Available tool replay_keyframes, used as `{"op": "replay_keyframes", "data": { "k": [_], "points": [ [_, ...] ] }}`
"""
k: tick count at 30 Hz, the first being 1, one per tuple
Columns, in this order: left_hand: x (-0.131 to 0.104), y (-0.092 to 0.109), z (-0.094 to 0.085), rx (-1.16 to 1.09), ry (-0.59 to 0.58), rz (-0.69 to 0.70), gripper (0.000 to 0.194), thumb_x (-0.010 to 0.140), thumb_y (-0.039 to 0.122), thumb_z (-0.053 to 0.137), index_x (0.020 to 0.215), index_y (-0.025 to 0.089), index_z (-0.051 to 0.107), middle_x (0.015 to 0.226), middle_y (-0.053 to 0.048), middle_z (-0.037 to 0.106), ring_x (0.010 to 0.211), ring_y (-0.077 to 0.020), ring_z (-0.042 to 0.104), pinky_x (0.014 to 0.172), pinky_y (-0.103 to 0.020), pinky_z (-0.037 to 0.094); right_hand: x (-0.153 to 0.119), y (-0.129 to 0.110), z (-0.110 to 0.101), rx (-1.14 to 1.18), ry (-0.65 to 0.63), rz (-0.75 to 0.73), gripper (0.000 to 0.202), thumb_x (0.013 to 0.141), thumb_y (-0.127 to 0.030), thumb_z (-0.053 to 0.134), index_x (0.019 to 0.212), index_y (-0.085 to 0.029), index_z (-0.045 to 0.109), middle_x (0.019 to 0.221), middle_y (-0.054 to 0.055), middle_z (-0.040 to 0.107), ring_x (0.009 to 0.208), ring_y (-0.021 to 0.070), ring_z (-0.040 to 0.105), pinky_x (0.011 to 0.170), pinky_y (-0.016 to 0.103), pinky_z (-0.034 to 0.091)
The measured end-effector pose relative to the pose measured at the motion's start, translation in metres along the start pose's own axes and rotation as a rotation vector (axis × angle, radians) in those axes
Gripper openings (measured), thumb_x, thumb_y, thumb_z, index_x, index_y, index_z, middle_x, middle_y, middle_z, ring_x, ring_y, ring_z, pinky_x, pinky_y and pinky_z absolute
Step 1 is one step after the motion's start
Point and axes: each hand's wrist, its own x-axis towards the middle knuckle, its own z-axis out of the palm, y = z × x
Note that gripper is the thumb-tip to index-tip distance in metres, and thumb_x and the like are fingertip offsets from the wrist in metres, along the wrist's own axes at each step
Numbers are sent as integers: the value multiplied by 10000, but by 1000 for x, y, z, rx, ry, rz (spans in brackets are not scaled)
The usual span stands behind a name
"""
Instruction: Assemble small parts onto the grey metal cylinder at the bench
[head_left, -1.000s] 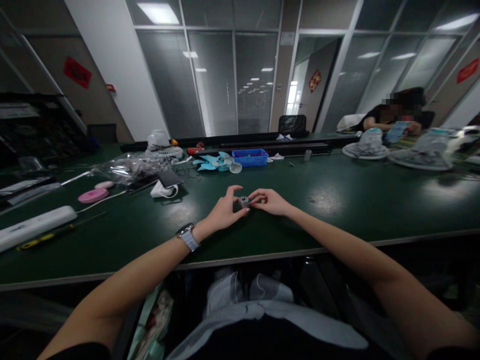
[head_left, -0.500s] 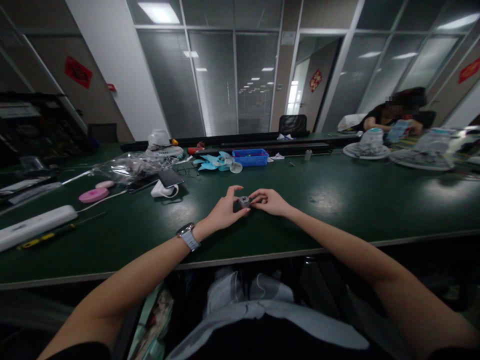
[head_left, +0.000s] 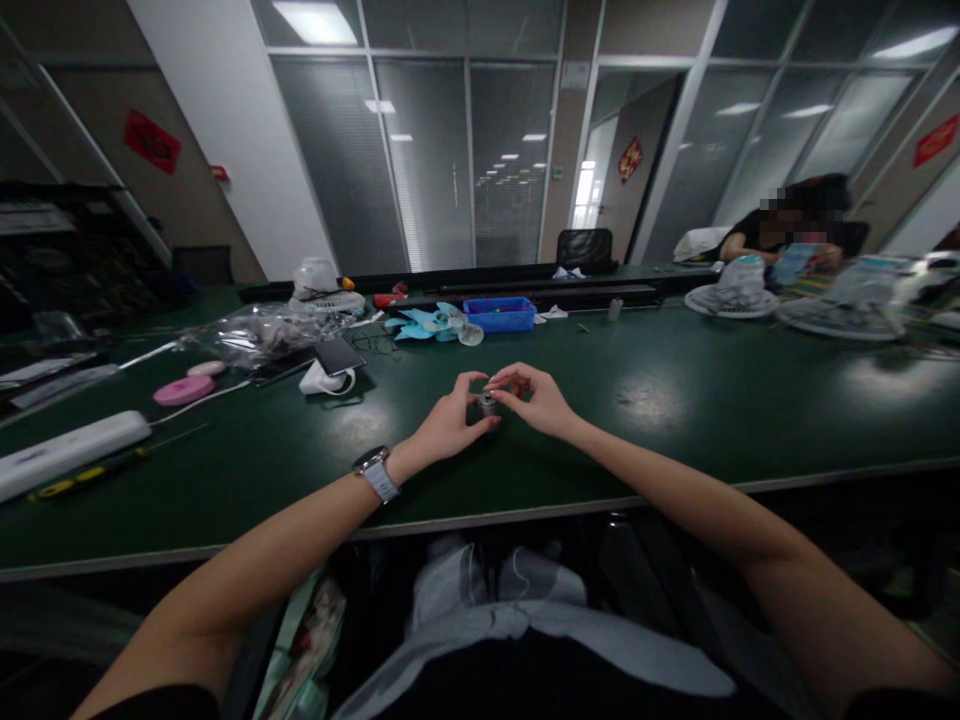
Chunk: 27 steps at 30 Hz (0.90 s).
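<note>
While the small metal cylinder (head_left: 488, 406) sits between the two hands, its round upper end faces up and its short axis looks close to upright over the green tabletop (head_left: 585, 465). The left hand (head_left: 448, 425) comes at it from the left, index finger curling past the far side and thumb reaching along the near side, so that the cylinder lies within a wide, C-shaped bend; whether those fingers press on it or only surround it, I cannot tell. The right hand (head_left: 545, 405) is on the other side and a little higher, its thumb and index fingertips drawn narrow at the upper end, practically over the cylinder's axis. Whether that pinch contains some tiny piece is too small to tell. Both hands are thus very near, the left about the sides and the right at the top. Well beyond them, toward the far side, lie a blue bin (head_left: 500, 316) and, farther right, another small cylinder (head_left: 615, 310) standing apart.
</note>
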Motion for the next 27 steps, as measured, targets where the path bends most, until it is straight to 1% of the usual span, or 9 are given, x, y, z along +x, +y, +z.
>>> {"op": "replay_keyframes", "data": {
  "k": [4, 12, 16, 19, 24, 27],
  "points": [
    [0, 0, 1, 8, -6, 17, 575, 809, 327, 627, 1281, 202, 323, 970, -55, 695, 868, -222, 672, 763, -327, 475, 0, 1, -1, -23, 18, -20, 172, 800, -268, 661, 935, -168, 626, 900, 56, 704, 742, 141, 638, 596, 243, 442],
    [1, 2, 0, 34, -9, 14, 555, 813, 324, 626, 1269, 199, 336, 967, -59, 697, 873, -227, 674, 772, -335, 476, 0, 0, -1, -58, 0, -20, 155, 808, -243, 649, 940, -164, 633, 903, 49, 697, 689, 119, 597, 588, 238, 431],
    [1, 3, -1, 31, -11, 9, 535, 814, 324, 623, 1257, 203, 348, 974, -60, 695, 878, -228, 679, 764, -332, 484, 1, 0, 0, -39, -24, 3, 155, 811, -243, 643, 940, -159, 630, 898, 52, 697, 691, 119, 606, 592, 237, 447],
    [1, 4, -1, 30, -13, 7, 539, 815, 331, 623, 1260, 206, 346, 1001, -64, 695, 902, -232, 678, 784, -342, 487, 2, 0, 0, -5, -43, 36, 181, 818, -271, 636, 958, -158, 624, 884, 54, 696, 687, 122, 617, 579, 235, 457],
    [1, 4, -1, 51, -20, 11, 559, 813, 327, 625, 1274, 204, 335, 1004, -62, 699, 915, -233, 675, 800, -349, 487, 2, 5, -2, 60, 14, 97, 226, 837, -341, 609, 972, -160, 593, 820, 54, 699, 702, 146, 653, 523, 223, 465],
    [1, 5, -1, 62, -19, 2, 567, 807, 326, 632, 1276, 199, 339, 1030, -75, 695, 952, -240, 669, 833, -363, 479, 2, 8, -4, 45, 65, 119, 251, 833, -364, 614, 981, -166, 568, 710, 27, 689, 608, 133, 633, 500, 220, 459]
  ]
}}
